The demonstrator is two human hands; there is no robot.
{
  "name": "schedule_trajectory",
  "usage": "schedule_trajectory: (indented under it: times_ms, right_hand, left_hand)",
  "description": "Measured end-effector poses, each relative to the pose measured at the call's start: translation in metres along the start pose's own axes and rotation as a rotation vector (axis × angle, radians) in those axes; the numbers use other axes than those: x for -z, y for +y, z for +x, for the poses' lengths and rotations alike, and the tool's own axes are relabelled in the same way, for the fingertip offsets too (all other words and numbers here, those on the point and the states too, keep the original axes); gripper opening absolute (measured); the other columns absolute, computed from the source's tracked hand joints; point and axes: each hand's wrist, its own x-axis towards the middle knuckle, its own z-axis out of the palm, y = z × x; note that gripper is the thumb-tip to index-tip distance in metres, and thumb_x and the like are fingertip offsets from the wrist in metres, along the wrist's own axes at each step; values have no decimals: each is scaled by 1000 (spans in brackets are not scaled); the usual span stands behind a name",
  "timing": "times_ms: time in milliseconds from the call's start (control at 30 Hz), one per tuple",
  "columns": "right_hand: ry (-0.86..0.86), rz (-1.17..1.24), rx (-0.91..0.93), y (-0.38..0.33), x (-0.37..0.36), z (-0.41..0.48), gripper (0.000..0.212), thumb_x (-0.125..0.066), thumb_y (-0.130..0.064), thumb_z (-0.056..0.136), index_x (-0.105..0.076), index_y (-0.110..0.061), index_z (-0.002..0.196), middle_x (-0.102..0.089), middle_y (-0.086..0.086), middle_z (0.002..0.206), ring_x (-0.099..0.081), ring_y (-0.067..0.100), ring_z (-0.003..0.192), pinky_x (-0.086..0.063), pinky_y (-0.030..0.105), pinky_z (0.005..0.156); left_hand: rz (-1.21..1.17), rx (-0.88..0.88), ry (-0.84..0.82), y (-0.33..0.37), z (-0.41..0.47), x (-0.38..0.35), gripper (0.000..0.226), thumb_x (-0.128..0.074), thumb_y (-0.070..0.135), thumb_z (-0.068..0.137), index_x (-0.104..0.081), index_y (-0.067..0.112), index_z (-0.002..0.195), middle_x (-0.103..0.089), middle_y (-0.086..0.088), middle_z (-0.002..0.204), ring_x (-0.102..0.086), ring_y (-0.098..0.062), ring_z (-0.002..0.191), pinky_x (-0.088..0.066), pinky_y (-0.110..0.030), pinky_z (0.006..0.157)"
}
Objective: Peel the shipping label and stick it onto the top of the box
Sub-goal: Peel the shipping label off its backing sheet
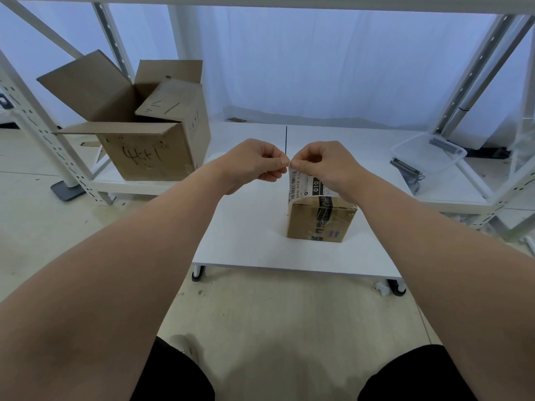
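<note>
Brown cardboard, sealed with clear and black-printed tape, is sitting as a small box [318, 224] toward the right of a low white wheeled table [246, 250], while a person is working a white barcode-printed shipping label [304, 183] directly above it. Both hands are meeting at the label's upper left corner. The left hand [252, 163] is pinching it between curled thumb and forefinger, and the right hand [324, 166] is gripping the same corner from the other side, its other fingers folded in.

The two-sided pinch suggests the sticker is being parted from its backing at that corner, so the peel appears barely begun. The sheet is hanging upright with its lower edge curling at the box's near top edge; whether it is touching the cardboard cannot be told. Holding it over the box is keeping the coming move short.

Much of the box top is hiding behind the sheet and the right wrist, though the label's left edge is roughly lining up with the box's left edge. Bare tabletop is lying left of and in front of the box. A large open brown cardboard carton [144, 125] on a low white shelf [139, 185] and a clear plastic tub [428, 151] are standing well apart on either side.
</note>
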Motion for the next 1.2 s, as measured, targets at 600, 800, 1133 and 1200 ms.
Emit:
schedule_trajectory:
  times_ms: [600,800,1133,1200]
  right_hand:
    - [14,9,-19,-3,-1,0,11,-67,-24,86,-65,-19,77,-63,-4,76,-60,12,73,-50,27,70]
    - [22,9,-14,-2,0,0,12,-70,-28,84,-65,-19,77,-63,-3,77,-60,11,73,-51,27,70]
    - [28,8,-20,-1,0,0,13,-70,-29,83,-65,-17,80,-63,-3,76,-60,14,76,-50,29,72]
    - [24,16,-20,-2,0,0,13,-70,-28,84,-65,-17,79,-62,-3,75,-59,13,74,-49,28,72]
  left_hand:
    - [24,11,53,3,1,0,15,-62,23,90,-66,10,84,-64,-6,86,-59,-12,75,-54,-23,74]
    - [42,13,47,2,0,1,11,-63,18,89,-67,8,87,-64,-6,84,-60,-13,77,-55,-22,76]
    - [51,9,64,4,0,0,10,-62,17,89,-66,10,83,-65,-5,85,-60,-12,77,-54,-24,76]
    - [46,2,75,5,0,0,9,-62,14,88,-67,12,81,-65,-5,83,-60,-10,74,-54,-22,75]
